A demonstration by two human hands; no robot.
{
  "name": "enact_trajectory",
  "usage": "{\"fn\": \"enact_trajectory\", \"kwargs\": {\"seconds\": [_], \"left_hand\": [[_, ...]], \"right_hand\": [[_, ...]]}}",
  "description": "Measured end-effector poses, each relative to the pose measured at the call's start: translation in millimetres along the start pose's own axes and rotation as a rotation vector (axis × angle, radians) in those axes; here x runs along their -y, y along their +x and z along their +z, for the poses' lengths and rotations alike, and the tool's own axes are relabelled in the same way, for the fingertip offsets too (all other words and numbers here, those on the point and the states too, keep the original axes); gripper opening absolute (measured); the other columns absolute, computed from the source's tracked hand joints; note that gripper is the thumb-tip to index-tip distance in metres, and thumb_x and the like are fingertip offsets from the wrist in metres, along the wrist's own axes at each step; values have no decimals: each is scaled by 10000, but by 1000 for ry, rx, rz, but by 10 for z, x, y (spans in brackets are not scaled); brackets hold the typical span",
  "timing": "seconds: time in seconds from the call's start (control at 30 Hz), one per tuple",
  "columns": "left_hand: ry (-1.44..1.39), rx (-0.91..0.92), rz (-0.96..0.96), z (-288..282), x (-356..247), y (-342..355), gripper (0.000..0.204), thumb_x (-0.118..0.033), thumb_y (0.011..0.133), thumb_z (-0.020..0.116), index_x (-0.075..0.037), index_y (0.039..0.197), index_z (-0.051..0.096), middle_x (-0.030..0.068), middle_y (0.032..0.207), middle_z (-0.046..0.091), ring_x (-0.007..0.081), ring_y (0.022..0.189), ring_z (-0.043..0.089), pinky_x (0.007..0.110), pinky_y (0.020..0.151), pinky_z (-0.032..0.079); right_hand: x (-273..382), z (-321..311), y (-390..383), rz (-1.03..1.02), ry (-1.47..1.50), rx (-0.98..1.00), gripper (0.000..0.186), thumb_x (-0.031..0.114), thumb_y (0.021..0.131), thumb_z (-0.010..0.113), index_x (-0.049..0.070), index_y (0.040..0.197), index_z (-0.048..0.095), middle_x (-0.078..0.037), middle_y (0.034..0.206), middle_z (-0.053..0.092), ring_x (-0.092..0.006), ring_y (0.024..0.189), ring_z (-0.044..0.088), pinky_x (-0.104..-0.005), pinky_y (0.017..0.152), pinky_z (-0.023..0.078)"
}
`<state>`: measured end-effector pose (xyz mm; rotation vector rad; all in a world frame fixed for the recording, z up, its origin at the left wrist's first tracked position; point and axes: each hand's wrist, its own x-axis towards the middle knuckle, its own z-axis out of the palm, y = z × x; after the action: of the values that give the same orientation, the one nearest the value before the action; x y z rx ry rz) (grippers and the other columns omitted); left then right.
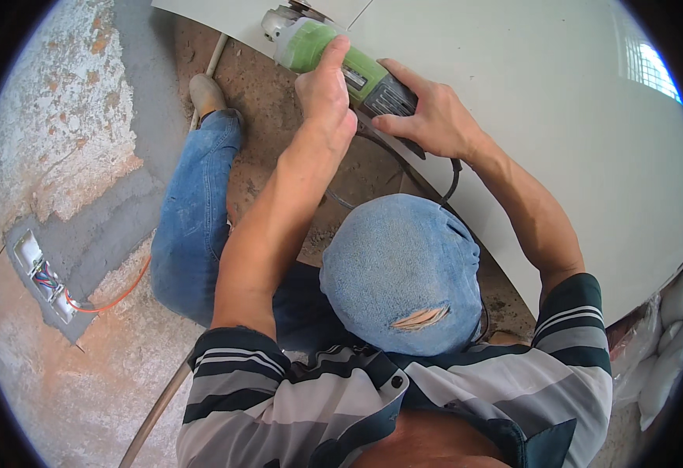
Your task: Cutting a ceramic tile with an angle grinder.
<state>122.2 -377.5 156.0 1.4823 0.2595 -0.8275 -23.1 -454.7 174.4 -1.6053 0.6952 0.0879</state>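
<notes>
A green and grey angle grinder (pixel 357 78) lies in both my hands over the near left edge of a large pale glossy tile (pixel 513 132). My left hand (pixel 327 93) is wrapped round its green body, thumb up along the casing. Its fingers are mostly hidden beneath the tool. My right hand (pixel 433 115) grips the dark rear end, with the thumb on the near side. At the upper left are the grinder's metal head and, partly showing, its disc (pixel 310 10). A black cord (pixel 455 181) runs from the rear end down behind my knee.
My bent knee in torn jeans (pixel 404 273) rises close below the grinder. On the left wall is an open socket box (pixel 45 277) with loose wires and an orange cable (pixel 127 292). A pipe (pixel 154 413) runs along the lower left. White sacks (pixel 665 351) stand at the right.
</notes>
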Motion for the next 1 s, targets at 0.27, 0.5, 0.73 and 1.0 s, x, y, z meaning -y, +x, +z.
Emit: {"fn": "enact_trajectory", "kwargs": {"seconds": [0.27, 0.5, 0.73, 1.0], "left_hand": [[20, -49, -18, 11, -106, 141, 419, -220, 788, 770, -47, 1128, 596, 52, 1037, 642, 207, 928, 627, 391, 809, 514], [20, -73, -10, 48, -134, 125, 412, -215, 790, 768, -42, 1124, 600, 59, 1031, 650, 219, 916, 632, 397, 803, 518], [19, -51, -15, 20, -120, 128, 391, -204, 812, 747, -42, 1136, 598, 61, 1040, 648, 214, 931, 631, 393, 808, 519], [34, -43, -19, 30, -67, 48, 407, -217, 801, 760, -41, 1130, 596, 55, 1025, 644, 211, 913, 632, 384, 795, 523]], "right_hand": [[10, 32, 167, -77, -52, -36, 745, 364, 730, 731, 88, 1374, 477, -186, 915, 676, -260, 821, 661, -355, 787, 518], [11, 19, 185, -61, -42, -27, 738, 367, 733, 727, 89, 1372, 484, -184, 921, 681, -262, 806, 663, -359, 762, 522], [14, 28, 161, -71, -31, -29, 747, 374, 730, 730, 75, 1370, 485, -194, 933, 681, -273, 811, 665, -362, 767, 523], [-18, 13, 65, -88, -40, -42, 764, 376, 730, 728, 70, 1382, 473, -210, 985, 677, -292, 864, 669, -365, 803, 520]]}}
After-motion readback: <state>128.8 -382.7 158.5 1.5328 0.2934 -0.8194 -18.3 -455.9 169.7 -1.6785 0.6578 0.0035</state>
